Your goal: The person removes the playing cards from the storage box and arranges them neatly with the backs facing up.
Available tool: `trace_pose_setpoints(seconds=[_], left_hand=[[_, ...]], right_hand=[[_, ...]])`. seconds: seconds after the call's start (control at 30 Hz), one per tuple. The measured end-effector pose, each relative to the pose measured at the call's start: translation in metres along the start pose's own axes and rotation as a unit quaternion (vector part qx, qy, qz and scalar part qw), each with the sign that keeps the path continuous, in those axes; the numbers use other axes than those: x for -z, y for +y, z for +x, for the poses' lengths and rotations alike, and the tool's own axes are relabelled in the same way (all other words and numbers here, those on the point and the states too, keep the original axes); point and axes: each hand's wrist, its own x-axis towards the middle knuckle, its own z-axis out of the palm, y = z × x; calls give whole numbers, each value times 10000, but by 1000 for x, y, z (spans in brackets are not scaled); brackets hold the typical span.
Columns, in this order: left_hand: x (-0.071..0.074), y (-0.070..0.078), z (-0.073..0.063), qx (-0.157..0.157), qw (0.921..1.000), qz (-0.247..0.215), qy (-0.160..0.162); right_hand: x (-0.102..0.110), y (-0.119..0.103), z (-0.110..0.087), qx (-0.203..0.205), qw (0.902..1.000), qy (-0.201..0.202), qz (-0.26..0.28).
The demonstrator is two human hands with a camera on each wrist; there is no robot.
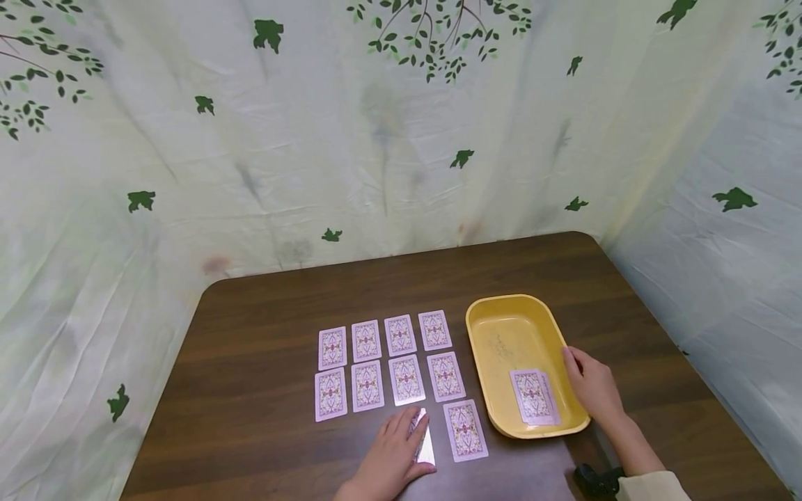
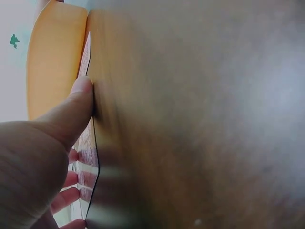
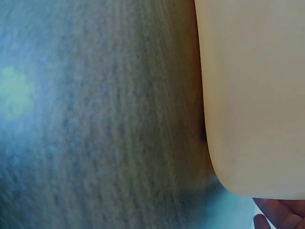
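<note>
My left hand (image 1: pixel 390 451) is over a playing card (image 1: pixel 427 449) in the row nearest me, holding it between thumb and fingertips. In the left wrist view the thumb (image 2: pixel 82 88) lies at the near edge of that card (image 2: pixel 89 143), with the fingers on its far side. Glare whitens the card's uncovered part in the head view. To the right, my right hand (image 1: pixel 592 386) grips the right rim of a yellow tray (image 1: pixel 507 334). A few face-down cards (image 1: pixel 534 396) overlap inside the tray at its near end. The right wrist view mostly shows the tray's outer wall (image 3: pixel 257 105).
Several face-down cards with purple patterned backs lie in rows left of the tray, including one card (image 1: pixel 466 430) between the left hand and the tray. A black object (image 1: pixel 595 480) is by the right wrist. The brown table (image 1: pixel 250 390) meets a leaf-printed curtain (image 1: pixel 388 174) behind.
</note>
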Motion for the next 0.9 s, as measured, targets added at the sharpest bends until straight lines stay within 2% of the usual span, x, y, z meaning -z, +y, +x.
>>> trace_pose_setpoints(seconds=[0.3, 0.7, 0.9], left_hand=[[1, -1, 2, 80, 9999, -80, -25], [0, 0, 2, 284, 9992, -215, 156], [2, 1, 3, 284, 9992, -209, 203]], right_hand=[[0, 0, 0, -83, 9999, -82, 7], [0, -1, 1, -39, 10000, -52, -32], [0, 0, 1, -54, 10000, -50, -34]])
